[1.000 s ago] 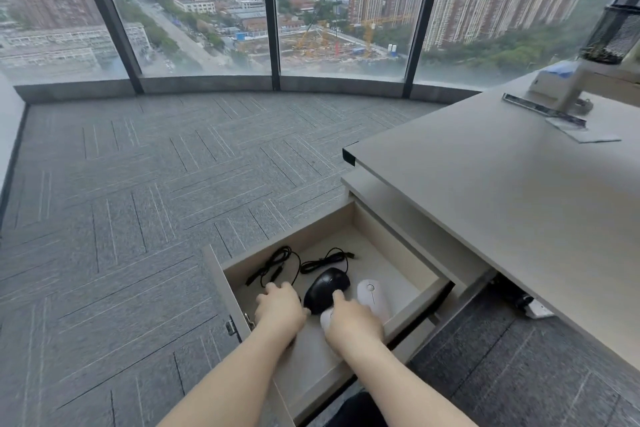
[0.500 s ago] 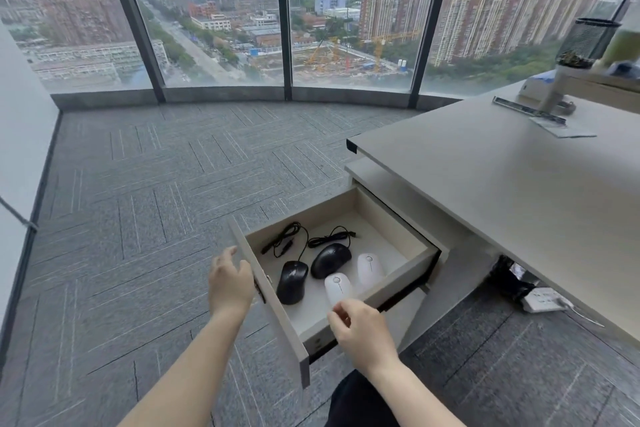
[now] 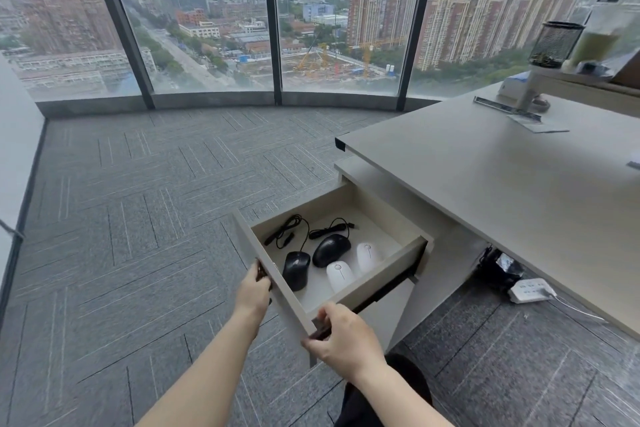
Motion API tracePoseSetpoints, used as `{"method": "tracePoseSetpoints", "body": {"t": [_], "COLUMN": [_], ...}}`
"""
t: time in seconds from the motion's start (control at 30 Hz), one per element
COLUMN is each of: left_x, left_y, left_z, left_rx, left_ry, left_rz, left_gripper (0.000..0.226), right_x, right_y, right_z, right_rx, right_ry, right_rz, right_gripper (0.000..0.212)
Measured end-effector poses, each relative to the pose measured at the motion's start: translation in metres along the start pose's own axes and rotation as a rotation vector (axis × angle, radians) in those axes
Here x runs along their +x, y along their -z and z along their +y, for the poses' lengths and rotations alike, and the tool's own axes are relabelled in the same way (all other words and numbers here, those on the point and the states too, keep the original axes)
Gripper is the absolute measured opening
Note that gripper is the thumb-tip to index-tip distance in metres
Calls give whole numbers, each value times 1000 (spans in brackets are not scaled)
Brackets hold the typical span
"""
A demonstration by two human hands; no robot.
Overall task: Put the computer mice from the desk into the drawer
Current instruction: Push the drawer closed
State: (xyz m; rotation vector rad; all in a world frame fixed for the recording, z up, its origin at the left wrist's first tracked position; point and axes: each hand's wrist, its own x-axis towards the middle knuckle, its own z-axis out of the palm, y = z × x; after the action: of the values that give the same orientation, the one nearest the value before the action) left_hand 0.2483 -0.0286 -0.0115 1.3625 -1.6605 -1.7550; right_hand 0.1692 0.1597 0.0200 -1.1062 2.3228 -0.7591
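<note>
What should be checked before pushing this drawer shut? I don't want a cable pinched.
1. All four mice inside the drawer: ok; two black mice, two white mice.
2. Cables below the rim: ok.
3. Desk top free of mice: ok in the part shown.
4. Left hand on the front panel: ok.
5. Right hand at the near corner: ok.
6. Fingers clear of the closing gap: cannot tell.

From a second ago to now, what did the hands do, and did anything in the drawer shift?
Both hands came out of the drawer. The left hand took hold of the front panel's left end, the right hand its right corner. The two black mice and two white mice lie unmoved.
</note>
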Motion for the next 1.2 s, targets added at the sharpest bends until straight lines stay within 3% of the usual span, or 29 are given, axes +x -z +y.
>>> {"method": "tracePoseSetpoints", "body": {"t": [0.47, 0.67, 0.8, 1.0, 1.2], "left_x": [49, 66, 74, 85, 91], "left_y": [-121, -168, -194, -219, -236], "left_z": [45, 60, 69, 80, 91], "left_rx": [-10, -51, -81, -114, -126], "left_ry": [-18, -19, -14, 47, 72], "left_rz": [-166, -237, -271, -325, -348], "left_gripper": [61, 67, 69, 73, 77], "right_x": [37, 55, 72, 93, 106], "right_y": [71, 83, 91, 104, 110], "right_z": [71, 104, 121, 136, 148], "right_rx": [128, 291, 387, 480, 502], "right_ry": [-275, -426, -480, -515, -530], "right_rz": [229, 391, 474, 538, 630], "right_gripper": [36, 76, 85, 74, 30]}}
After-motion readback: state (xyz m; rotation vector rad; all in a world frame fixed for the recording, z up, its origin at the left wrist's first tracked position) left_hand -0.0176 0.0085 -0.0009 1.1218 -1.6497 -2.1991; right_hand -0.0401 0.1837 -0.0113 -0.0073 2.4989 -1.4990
